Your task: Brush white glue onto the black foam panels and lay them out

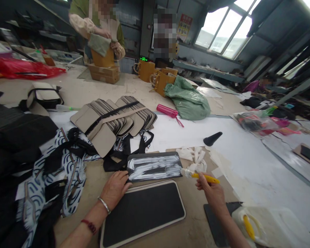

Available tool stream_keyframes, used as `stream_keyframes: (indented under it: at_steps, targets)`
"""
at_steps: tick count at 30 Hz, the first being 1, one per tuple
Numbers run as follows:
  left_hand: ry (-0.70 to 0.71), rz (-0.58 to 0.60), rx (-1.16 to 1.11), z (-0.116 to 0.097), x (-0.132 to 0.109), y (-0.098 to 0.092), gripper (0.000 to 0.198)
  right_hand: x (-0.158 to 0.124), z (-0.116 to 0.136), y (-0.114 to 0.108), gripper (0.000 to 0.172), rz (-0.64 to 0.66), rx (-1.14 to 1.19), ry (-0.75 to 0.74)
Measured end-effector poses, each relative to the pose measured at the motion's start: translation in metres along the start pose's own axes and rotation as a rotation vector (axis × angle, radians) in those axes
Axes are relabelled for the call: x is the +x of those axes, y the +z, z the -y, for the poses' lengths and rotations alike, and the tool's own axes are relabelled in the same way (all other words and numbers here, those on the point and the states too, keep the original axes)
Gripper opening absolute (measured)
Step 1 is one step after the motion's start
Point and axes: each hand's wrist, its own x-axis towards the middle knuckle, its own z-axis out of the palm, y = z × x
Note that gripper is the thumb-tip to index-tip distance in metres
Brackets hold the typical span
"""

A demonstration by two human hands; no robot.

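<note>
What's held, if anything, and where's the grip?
Right hand holds the brush by its yellow handle. Left hand touches the white-smeared black panel at its left end; can't tell if it grips.

Blk panel [155,166] looks matt under glossy wht streaks [167,160], brush hdl [211,178] smooth plastic, bangle [104,204] shiny metal.

White scraps [200,159] behind brush [208,178], room beyond
</note>
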Motion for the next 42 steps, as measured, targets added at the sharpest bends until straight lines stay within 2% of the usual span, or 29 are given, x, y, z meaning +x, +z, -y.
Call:
stream_keyframes:
  at_steps: [6, 9, 12, 17, 25, 28, 31, 35, 38, 42]
  targets:
    - [0.052, 0.056, 0.023, 0.006, 0.000, -0.004, 0.020, -0.014, 0.002, -0.014, 0.056, -0.019, -0.117, 0.017]
    - [0.074, 0.070, 0.023, 0.008, -0.001, -0.008, 0.018, -0.019, 0.012, -0.017, 0.055, 0.003, -0.053, 0.020]
    - [0.078, 0.066, 0.018, 0.007, 0.000, -0.010, 0.016, -0.024, 0.024, -0.009, 0.053, 0.046, 0.034, 0.022]
    - [0.133, 0.014, 0.036, 0.002, 0.001, -0.012, 0.014, -0.036, 0.041, 0.029, 0.051, 0.142, 0.157, 0.034]
    - [0.204, -0.110, 0.125, -0.002, -0.001, -0.011, 0.016, -0.074, 0.060, 0.131, 0.047, 0.399, 0.292, 0.022]
    - [0.218, -0.105, 0.130, -0.002, 0.000, -0.011, 0.015, -0.076, 0.052, 0.146, 0.044, 0.461, 0.235, -0.008]
    - [0.241, -0.098, 0.124, -0.004, 0.002, -0.014, 0.015, -0.060, 0.038, 0.129, 0.048, 0.349, 0.093, -0.029]
    - [0.276, -0.124, 0.112, -0.010, 0.011, -0.026, 0.016, -0.029, 0.026, 0.077, 0.053, 0.116, -0.119, -0.061]
    - [0.297, -0.183, 0.085, -0.020, 0.024, -0.042, 0.015, -0.018, 0.030, 0.035, 0.053, 0.009, -0.234, -0.068]
    - [0.363, -0.341, 0.007, -0.043, 0.051, -0.069, 0.016, -0.029, 0.047, -0.018, 0.052, -0.154, -0.403, -0.111]
